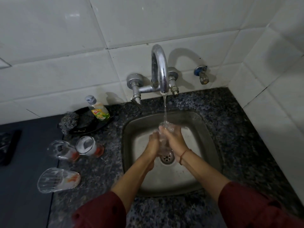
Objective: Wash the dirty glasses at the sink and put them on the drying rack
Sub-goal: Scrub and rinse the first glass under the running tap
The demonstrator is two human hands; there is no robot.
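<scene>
While water from the tap (160, 69) falls onto it, I see one clear glass (165, 139) held upright over the sink (209, 137), clamped between both hands: the left hand (153, 143) wraps its left side and the right hand (175, 140) curls around its right. Fingers and running water cover most of the glass, so its outline is hard to trace and its base blurs into the drain. On the counter (238, 129) left of the sink I count three more: a foamy glass (88, 145), a left glass (63, 149) and a near glass (57, 179). One soap bottle (98, 109) stands behind them.
</scene>
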